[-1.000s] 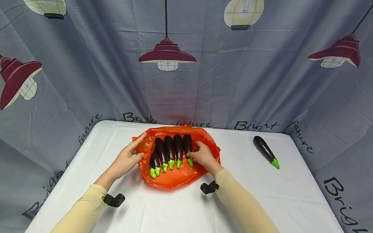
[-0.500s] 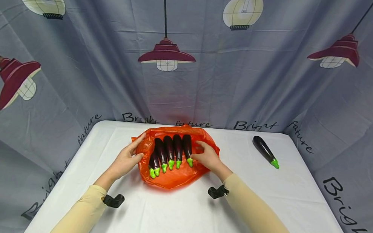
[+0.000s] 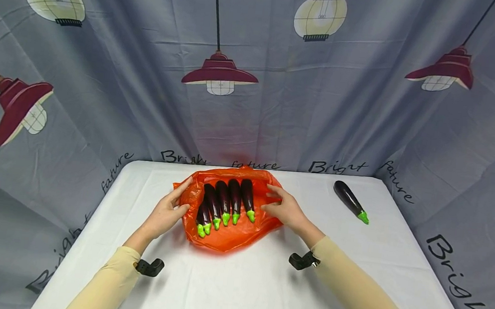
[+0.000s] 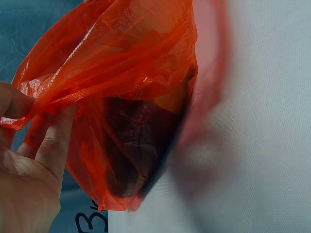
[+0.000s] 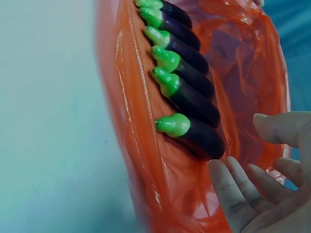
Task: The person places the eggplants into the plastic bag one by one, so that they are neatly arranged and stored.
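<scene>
A red plastic bag [image 3: 226,243] lies with its mouth spread toward me near the table's back edge. Several dark eggplants [image 3: 223,195] with green stems lie side by side inside it, the rightmost eggplant [image 3: 248,197] slightly apart from the others. At the bag's left rim my left hand [image 3: 162,218] pinches the film between thumb and fingers, as the left wrist view shows. My right hand [image 3: 290,212], holding nothing, is over the bag's right side with fingers spread; in the right wrist view its fingertips [image 5: 218,167] are just beside the rightmost eggplant.
Another eggplant [image 3: 348,197] lies by itself at the table's back right, its green stem toward me. The white table [image 3: 233,294] ends at a grey curtain [image 3: 259,125] printed with lamps. Each wrist carries a small black camera [image 3: 149,267].
My right hand has let go of the rightmost eggplant and drawn back to the right, its fingers opening. The left hand stays at the bag's left rim.
</scene>
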`<action>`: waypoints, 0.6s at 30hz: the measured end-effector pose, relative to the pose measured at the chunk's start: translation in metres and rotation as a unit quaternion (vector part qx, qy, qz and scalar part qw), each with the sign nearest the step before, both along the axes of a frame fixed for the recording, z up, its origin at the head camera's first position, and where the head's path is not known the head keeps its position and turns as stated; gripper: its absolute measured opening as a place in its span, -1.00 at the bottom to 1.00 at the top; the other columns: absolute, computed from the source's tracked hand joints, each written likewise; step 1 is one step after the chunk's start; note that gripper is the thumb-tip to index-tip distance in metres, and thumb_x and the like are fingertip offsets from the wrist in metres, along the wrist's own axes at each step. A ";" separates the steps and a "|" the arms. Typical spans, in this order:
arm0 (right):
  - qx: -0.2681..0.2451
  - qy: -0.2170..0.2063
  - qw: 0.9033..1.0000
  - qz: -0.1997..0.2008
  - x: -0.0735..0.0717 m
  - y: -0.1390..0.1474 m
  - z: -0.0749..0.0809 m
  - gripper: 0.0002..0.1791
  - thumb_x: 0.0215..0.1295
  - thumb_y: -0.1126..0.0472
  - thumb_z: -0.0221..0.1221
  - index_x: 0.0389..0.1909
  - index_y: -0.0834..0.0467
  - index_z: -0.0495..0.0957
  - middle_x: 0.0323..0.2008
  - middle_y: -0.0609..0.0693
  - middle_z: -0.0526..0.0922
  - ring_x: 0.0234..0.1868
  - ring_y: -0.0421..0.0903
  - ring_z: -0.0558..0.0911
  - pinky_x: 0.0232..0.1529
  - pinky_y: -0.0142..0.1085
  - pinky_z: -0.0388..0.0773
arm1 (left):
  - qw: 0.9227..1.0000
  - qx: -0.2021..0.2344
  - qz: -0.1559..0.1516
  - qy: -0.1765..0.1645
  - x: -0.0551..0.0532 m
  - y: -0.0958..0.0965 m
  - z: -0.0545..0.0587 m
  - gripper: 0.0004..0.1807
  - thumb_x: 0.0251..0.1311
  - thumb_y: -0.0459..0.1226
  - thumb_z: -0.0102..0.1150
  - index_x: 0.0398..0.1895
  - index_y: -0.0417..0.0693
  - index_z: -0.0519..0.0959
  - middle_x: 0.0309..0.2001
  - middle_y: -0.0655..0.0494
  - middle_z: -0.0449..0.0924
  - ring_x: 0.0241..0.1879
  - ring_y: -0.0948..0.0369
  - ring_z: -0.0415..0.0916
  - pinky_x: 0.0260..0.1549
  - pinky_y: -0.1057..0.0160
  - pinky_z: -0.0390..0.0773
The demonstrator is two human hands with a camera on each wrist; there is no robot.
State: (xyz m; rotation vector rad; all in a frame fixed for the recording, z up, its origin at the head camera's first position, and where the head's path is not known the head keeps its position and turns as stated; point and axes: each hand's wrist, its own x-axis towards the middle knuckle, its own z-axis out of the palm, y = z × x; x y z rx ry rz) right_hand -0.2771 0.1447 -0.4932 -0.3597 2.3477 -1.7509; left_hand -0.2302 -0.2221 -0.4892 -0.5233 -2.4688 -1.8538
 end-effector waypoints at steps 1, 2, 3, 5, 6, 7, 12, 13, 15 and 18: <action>-0.004 -0.001 1.000 0.002 0.000 0.001 0.001 -0.17 0.28 0.39 0.30 0.54 0.31 0.18 0.34 0.42 0.39 0.02 0.18 0.66 -0.03 0.02 0.68 | 1.000 0.000 -0.001 0.001 0.000 0.000 0.000 -0.20 0.39 -0.53 0.04 0.64 0.14 0.14 0.60 0.02 0.07 0.40 -0.09 0.31 0.07 0.46 0.49; -0.007 -0.003 1.000 0.004 0.003 0.002 0.006 -0.17 0.28 0.40 0.29 0.54 0.33 0.17 0.34 0.44 0.38 0.03 0.21 0.66 -0.03 0.03 0.68 | 1.000 0.000 -0.001 0.002 0.000 0.000 0.000 -0.20 0.39 -0.53 0.03 0.64 0.14 0.14 0.60 0.01 0.07 0.40 -0.08 0.31 0.07 0.46 0.49; -0.009 -0.003 1.000 0.005 0.007 0.002 0.012 -0.17 0.28 0.42 0.28 0.53 0.35 0.17 0.33 0.45 0.38 0.03 0.22 0.65 -0.02 0.06 0.67 | 1.000 0.000 -0.001 0.003 0.000 0.001 0.001 -0.20 0.39 -0.53 0.03 0.64 0.15 0.14 0.60 0.01 0.06 0.40 -0.08 0.31 0.07 0.46 0.49; -0.011 -0.007 1.000 0.007 0.016 0.002 0.025 -0.19 0.28 0.44 0.27 0.53 0.38 0.16 0.32 0.46 0.39 0.04 0.25 0.64 0.02 0.13 0.64 | 1.000 -0.001 -0.002 0.004 0.000 0.001 0.000 -0.20 0.39 -0.53 0.03 0.64 0.14 0.14 0.60 0.01 0.07 0.39 -0.08 0.32 0.06 0.46 0.49; -0.010 -0.009 1.000 0.008 0.018 0.002 0.030 -0.19 0.28 0.45 0.25 0.52 0.40 0.15 0.32 0.47 0.38 0.06 0.27 0.63 0.04 0.15 0.62 | 1.000 -0.001 -0.002 0.004 0.000 0.001 0.000 -0.20 0.39 -0.54 0.03 0.64 0.13 0.14 0.60 0.00 0.07 0.39 -0.09 0.32 0.06 0.46 0.49; -0.010 -0.012 1.000 0.009 0.020 0.002 0.033 -0.19 0.28 0.46 0.24 0.52 0.41 0.15 0.32 0.48 0.38 0.07 0.30 0.62 0.05 0.16 0.61 | 1.000 -0.001 -0.002 0.005 0.000 0.001 0.001 -0.19 0.39 -0.54 0.02 0.64 0.13 0.13 0.60 -0.01 0.07 0.38 -0.09 0.33 0.05 0.46 0.49; -0.013 -0.013 1.000 0.006 0.009 0.007 0.015 -0.17 0.29 0.47 0.24 0.54 0.38 0.13 0.35 0.48 0.35 0.08 0.30 0.61 0.03 0.14 0.63 | 1.000 -0.004 0.000 0.005 0.001 0.001 0.001 -0.19 0.38 -0.54 0.03 0.64 0.12 0.13 0.59 -0.04 0.09 0.36 -0.10 0.35 0.03 0.45 0.51; -0.014 -0.011 1.000 0.006 0.007 0.008 0.011 -0.17 0.29 0.46 0.25 0.55 0.37 0.12 0.36 0.47 0.34 0.08 0.29 0.61 0.01 0.11 0.65 | 1.000 -0.005 0.000 0.007 0.002 0.002 0.001 -0.19 0.38 -0.54 0.03 0.64 0.11 0.12 0.58 -0.06 0.10 0.36 -0.10 0.36 0.03 0.45 0.51; -0.020 -0.007 1.000 0.004 0.005 0.010 0.007 -0.16 0.29 0.44 0.27 0.55 0.35 0.13 0.36 0.46 0.35 0.07 0.27 0.62 -0.01 0.06 0.67 | 1.000 -0.006 0.002 0.009 0.002 0.002 0.000 -0.19 0.38 -0.54 0.03 0.64 0.10 0.12 0.58 -0.09 0.11 0.35 -0.11 0.36 0.03 0.45 0.51; -0.031 -0.002 1.000 0.003 0.005 0.013 0.005 -0.16 0.28 0.41 0.29 0.55 0.33 0.15 0.35 0.45 0.37 0.06 0.23 0.64 -0.01 0.04 0.67 | 1.000 -0.005 0.001 0.012 0.002 0.002 -0.001 -0.19 0.37 -0.54 0.03 0.64 0.08 0.12 0.57 -0.11 0.11 0.34 -0.11 0.37 0.02 0.45 0.52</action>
